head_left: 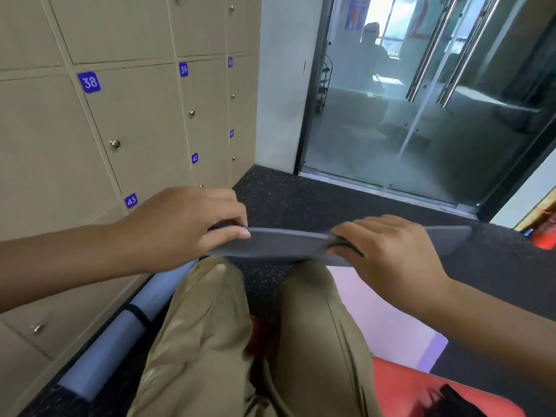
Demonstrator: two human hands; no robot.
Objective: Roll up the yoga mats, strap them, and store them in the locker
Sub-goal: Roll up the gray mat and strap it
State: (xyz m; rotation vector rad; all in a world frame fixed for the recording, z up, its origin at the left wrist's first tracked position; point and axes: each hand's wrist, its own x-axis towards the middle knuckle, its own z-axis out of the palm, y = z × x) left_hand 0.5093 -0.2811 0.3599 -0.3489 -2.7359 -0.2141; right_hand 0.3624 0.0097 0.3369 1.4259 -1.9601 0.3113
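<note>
I hold the end of a grey yoga mat (288,243) lifted above my knees. My left hand (192,224) pinches its left part and my right hand (388,248) grips it further right; its right corner sticks out past my right hand. A blue-grey mat (120,335), rolled and bound with a dark strap, lies on the floor along the foot of the lockers at my left. A pale lilac mat (388,320) lies flat on the floor under my right arm. A red rolled mat (421,389) with a black strap sits at the bottom right.
Beige lockers (144,124) numbered 38, 39, 42, 43 fill the left wall, all doors shut. A glass door (391,115) stands ahead with a person seated behind it. The floor (301,200) is dark speckled rubber. A red object (546,233) lies at the right edge.
</note>
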